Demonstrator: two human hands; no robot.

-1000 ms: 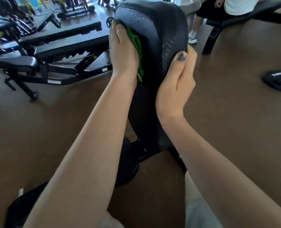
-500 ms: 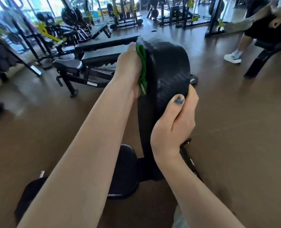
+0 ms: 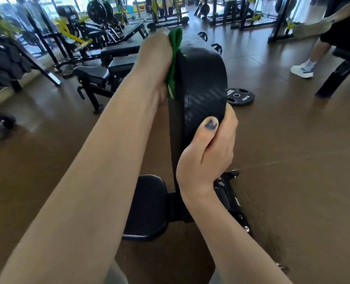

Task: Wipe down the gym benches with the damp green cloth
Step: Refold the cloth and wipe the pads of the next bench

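A black padded backrest (image 3: pixel 202 78) of a gym bench stands upright in front of me, with its black seat pad (image 3: pixel 147 206) below. My left hand (image 3: pixel 155 56) presses the green cloth (image 3: pixel 173 58) flat against the backrest's left side near the top. The cloth shows only as a green strip between my palm and the pad. My right hand (image 3: pixel 209 148) grips the backrest's right edge lower down, thumb on the front face.
Another black bench (image 3: pixel 100 76) stands to the left, with weight racks and machines behind it. A 10 kg plate (image 3: pixel 240 96) lies on the brown floor right of the backrest. A seated person's leg and white shoe (image 3: pixel 303 68) are at the far right.
My view has tilted up and pulled back, showing more of the gym. My left hand has slid the cloth up the backrest's left side. My right hand has slipped lower on the right edge.
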